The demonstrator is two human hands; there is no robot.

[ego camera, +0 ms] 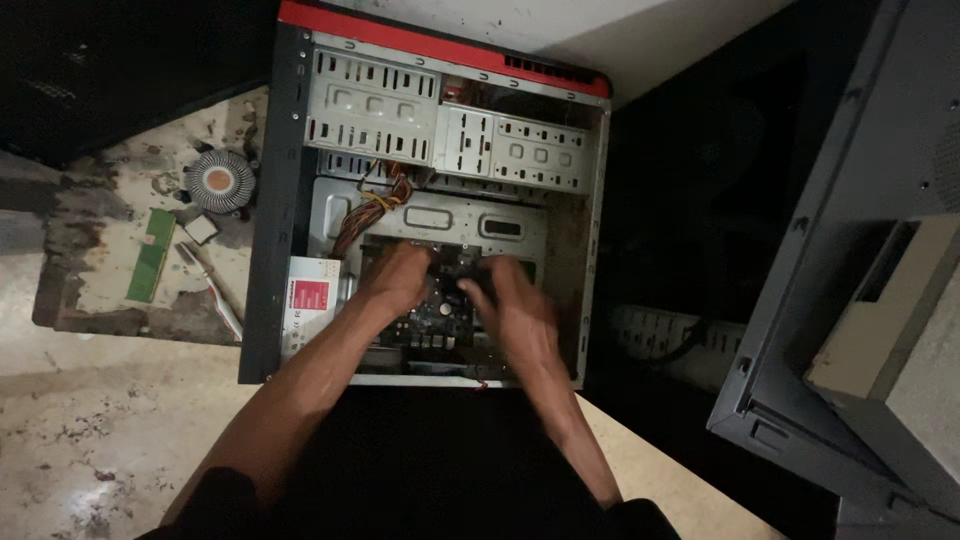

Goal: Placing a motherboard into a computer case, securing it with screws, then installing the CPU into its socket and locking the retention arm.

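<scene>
Computer case point(290, 200), black with a red front edge, lies open on its side on a worn, stained surface point(100, 270), its inside facing up toward the head camera. It fills the middle of the view, from the red strip at the top down to the person's forearms at the bottom. Inside its upper half sit the pale metal drive bays point(440, 125), punched with slots. Below them a bundle of orange, yellow and red wires point(372, 205) runs down the left inner wall toward the power supply point(312, 300), a grey box with a red and white label at the case's lower left.

A dark motherboard point(440, 318) lies flat in the lower half of the case, and both hands are over it. The left hand point(398, 278) rests on the board's upper left part with its fingers curled down, pressed together against something beneath them; what they grip is hidden. The right hand point(515, 300) is just beside it, blurred, with fingers loosely spread and pointing toward the left hand; whether it holds anything I cannot tell.

To the right stands a second dark case panel point(850, 300), tilted, well apart from the hands. On the surface left of the open case lie a round heatsink fan point(219, 181) with a copper core, a green memory stick point(152, 255), a small square processor chip point(201, 229) between them, and a flat ribbon cable point(215, 295) close to the case wall.
</scene>
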